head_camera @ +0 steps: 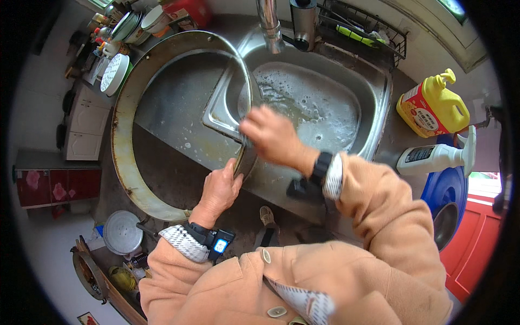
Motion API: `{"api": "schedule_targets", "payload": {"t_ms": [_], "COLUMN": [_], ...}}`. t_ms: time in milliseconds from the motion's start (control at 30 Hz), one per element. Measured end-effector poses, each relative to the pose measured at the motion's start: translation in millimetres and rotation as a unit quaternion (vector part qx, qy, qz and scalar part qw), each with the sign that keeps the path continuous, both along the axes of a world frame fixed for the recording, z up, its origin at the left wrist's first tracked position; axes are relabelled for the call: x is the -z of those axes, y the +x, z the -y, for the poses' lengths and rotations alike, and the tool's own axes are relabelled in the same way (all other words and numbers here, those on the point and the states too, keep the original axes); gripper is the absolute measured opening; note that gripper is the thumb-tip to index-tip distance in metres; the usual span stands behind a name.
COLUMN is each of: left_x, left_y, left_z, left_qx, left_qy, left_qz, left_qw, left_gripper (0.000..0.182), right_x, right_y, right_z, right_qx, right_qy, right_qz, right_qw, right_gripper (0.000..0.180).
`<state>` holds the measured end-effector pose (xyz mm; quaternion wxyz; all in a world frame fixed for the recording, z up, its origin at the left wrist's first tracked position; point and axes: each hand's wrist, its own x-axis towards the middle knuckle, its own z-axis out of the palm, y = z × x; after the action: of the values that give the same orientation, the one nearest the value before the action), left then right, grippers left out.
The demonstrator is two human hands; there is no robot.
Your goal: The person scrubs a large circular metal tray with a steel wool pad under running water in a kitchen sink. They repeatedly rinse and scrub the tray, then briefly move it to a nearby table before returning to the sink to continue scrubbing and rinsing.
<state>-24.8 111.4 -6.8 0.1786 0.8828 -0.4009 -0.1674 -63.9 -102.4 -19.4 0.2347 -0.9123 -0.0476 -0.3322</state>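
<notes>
A large stained metal ring, open in the middle, is held up on its side over the counter and the edge of the stainless steel sink. My left hand grips its lower right rim. My right hand, blurred, has its fingers bent against the ring's outer right side. Something greyish shows under those fingertips, too blurred to name. Foamy water lies in the basin behind my right hand. Above the basin hangs a chrome faucet.
To the right stand a yellow pump bottle, a white spray bottle and a blue basin. A black wire rack sits behind the sink. Stacked bowls and a white perforated dish stand at back left. A white strainer basket is lower left.
</notes>
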Motion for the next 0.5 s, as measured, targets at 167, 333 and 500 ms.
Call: {"api": "schedule_targets", "payload": {"t_ms": [167, 333, 500], "left_x": [0, -1, -2], "left_y": [4, 5, 6], "left_z": [4, 6, 6], "left_qx": [-0.005, 0.02, 0.016], "left_qy": [0.044, -0.021, -0.001], "left_qz": [-0.002, 0.023, 0.008], "left_qw": [0.999, 0.999, 1.0], "left_gripper": [0.037, 0.04, 0.039], "right_x": [-14, -7, -4], "right_y": [12, 13, 20], "right_z": [14, 16, 25], "right_qx": [0.062, 0.003, 0.031], "right_qy": [0.055, 0.044, 0.035], "right_qz": [-0.04, -0.03, -0.049], "right_qw": [0.996, 0.999, 0.998], "right_gripper": [0.028, 0.029, 0.03]}}
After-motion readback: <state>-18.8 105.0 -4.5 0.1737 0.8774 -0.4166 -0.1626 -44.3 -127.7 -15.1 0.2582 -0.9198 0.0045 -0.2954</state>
